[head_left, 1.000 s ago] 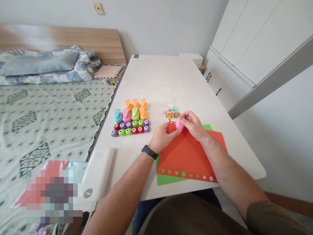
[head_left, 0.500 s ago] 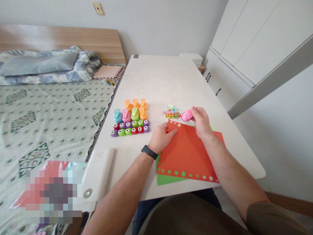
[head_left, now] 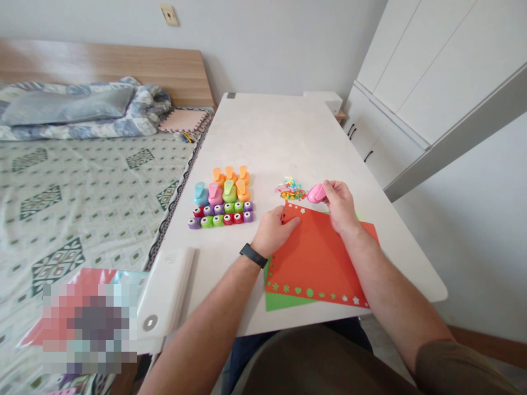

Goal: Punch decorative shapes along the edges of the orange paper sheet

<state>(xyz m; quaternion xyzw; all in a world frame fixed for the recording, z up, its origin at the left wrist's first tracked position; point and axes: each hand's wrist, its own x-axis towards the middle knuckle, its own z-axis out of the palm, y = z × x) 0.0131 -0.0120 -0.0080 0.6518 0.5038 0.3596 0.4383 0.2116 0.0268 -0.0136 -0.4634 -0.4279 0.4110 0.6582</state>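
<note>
My right hand (head_left: 341,204) is closed round a pink craft punch (head_left: 317,193), held just beyond the far edge of an orange sheet of paper (head_left: 321,247). Cut-out shapes, among them stars, flowers and a heart, run along the sheet's near, left and far edges. My left hand (head_left: 275,231) grips the sheet's left edge by the far corner, the thumb on top and the other fingers partly hidden. Beneath the orange sheet lies a green sheet (head_left: 284,302). A pile of small coloured paper cut-outs (head_left: 291,189) sits left of the punch.
Several larger craft punches (head_left: 214,193) and rows of small ones (head_left: 218,220) stand on the table's left side. A white device (head_left: 167,291) lies at the near left of the white table (head_left: 272,131). Left of it is a bed (head_left: 102,186); white cabinets (head_left: 382,137) stand right.
The view has shifted very slightly. Both hands keep their hold, and the punch and the sheet show no clear movement of their own.
</note>
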